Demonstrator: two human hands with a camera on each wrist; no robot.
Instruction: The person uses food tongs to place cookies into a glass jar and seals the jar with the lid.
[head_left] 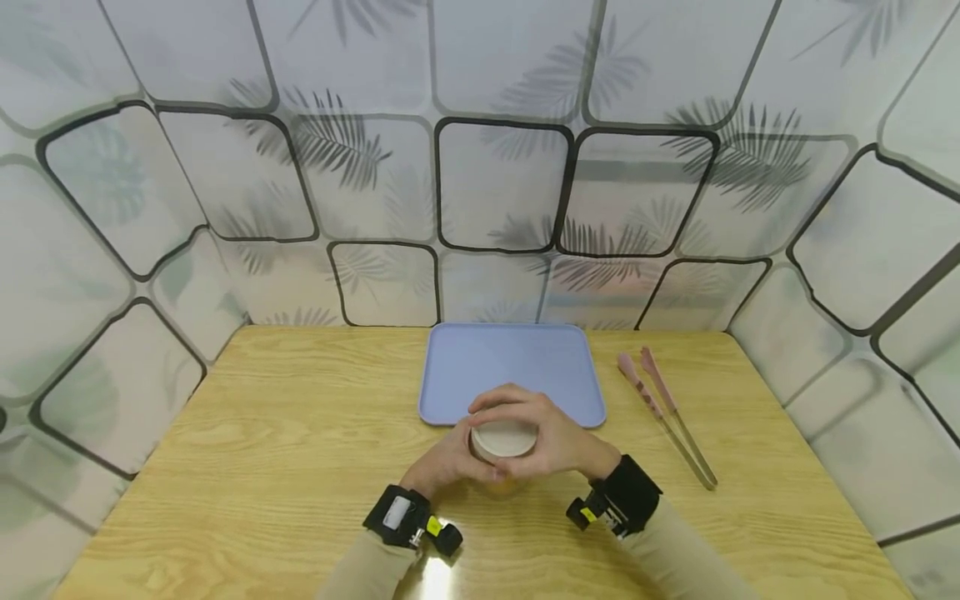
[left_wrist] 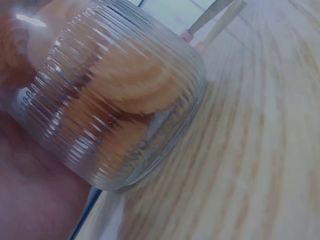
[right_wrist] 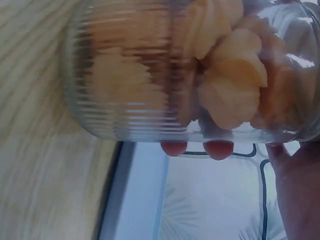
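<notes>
A ribbed glass jar (left_wrist: 165,130) with a pale round lid (head_left: 504,438) stands between my hands, its base right at the tabletop. Inside it are several golden-brown cookies (right_wrist: 232,82), some ridged and some with wavy edges. My left hand (head_left: 453,458) holds the jar from the left, thumb in front near the lid's edge. From the right, my right hand (head_left: 555,433) grips the jar around its upper part, with fingers reaching over the far side. Fingertips (right_wrist: 218,149) of a hand show along the glass in the right wrist view.
A blue tray (head_left: 510,367) lies just behind the jar at the table's back edge. To the right rest tongs (head_left: 675,425) with pink tips and metal arms. Patterned curtains (head_left: 502,183) enclose the wooden table (head_left: 300,417) at the back and sides.
</notes>
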